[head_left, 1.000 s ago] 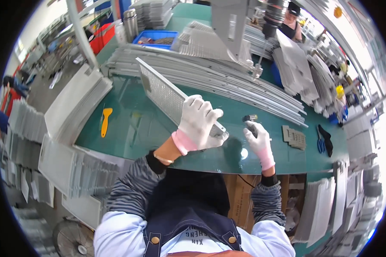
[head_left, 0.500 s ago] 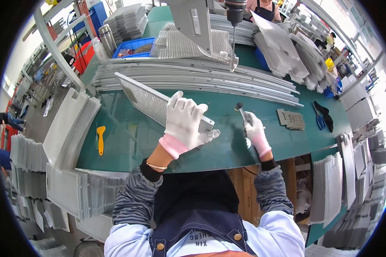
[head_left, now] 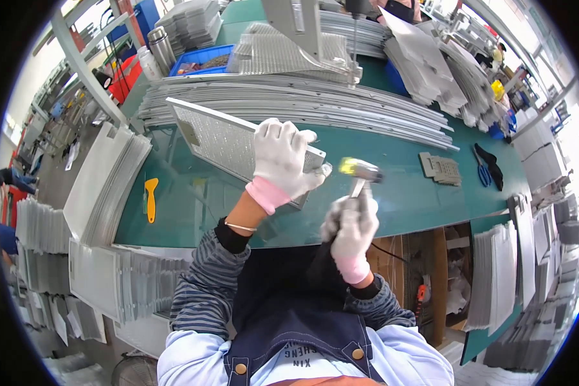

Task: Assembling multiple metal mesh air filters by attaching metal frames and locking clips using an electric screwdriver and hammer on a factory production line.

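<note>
My left hand [head_left: 279, 157], in a white glove with a pink cuff, is closed on the right end of a silver-framed mesh panel [head_left: 222, 145]. The panel stands tilted on the green table, its far left corner raised. A small hammer [head_left: 360, 170] with a yellow-ended head is in my gloved right hand [head_left: 354, 225], which wraps the handle low down. The hammer head is just right of the panel's end, apart from it and blurred by motion.
Long metal strips [head_left: 289, 106] lie across the back of the green table [head_left: 405, 199]. A yellow-handled scraper [head_left: 150, 199] rests at left; grey slotted plates [head_left: 441, 168] and blue-handled scissors [head_left: 480, 170] lie at right. Stacked mesh sheets [head_left: 106, 186] lean at the left edge. A drill press [head_left: 296, 26] stands behind.
My right hand has moved left and nearer to me, and the hammer head has come up off the table beside the panel's end. My left hand and the panel have shifted slightly.
</note>
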The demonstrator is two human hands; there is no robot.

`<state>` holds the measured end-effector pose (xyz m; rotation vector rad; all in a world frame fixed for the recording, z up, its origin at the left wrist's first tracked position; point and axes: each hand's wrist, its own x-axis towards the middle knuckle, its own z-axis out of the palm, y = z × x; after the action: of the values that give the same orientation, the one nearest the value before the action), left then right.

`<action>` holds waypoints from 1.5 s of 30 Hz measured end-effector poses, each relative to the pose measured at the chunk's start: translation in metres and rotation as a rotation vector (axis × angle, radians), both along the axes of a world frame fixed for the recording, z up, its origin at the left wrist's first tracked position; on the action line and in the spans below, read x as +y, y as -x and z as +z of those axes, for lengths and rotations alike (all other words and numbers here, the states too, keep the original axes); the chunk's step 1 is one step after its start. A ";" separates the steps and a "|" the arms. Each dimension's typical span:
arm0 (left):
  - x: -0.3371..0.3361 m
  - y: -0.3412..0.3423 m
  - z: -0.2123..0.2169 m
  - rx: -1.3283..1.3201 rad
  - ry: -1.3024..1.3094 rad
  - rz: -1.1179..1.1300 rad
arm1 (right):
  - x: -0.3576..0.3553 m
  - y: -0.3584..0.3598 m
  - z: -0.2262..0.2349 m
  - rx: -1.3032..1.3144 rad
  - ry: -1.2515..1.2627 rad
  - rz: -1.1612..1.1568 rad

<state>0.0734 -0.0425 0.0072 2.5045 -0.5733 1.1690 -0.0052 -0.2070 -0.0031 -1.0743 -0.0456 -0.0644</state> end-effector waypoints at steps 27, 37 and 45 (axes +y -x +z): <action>-0.003 0.000 -0.014 -0.343 0.149 0.027 | -0.033 -0.093 0.134 -0.992 1.313 0.343; -0.003 -0.004 -0.012 -0.350 0.137 -0.022 | -0.032 -0.097 0.121 -0.999 1.579 0.546; -0.007 -0.006 -0.012 -0.371 0.131 0.002 | -0.035 -0.099 0.127 -1.010 1.349 0.356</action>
<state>0.0793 -0.0498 -0.0047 2.1922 -0.5623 1.6306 0.0934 -0.2422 0.1240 -2.2489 -1.3456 -0.2718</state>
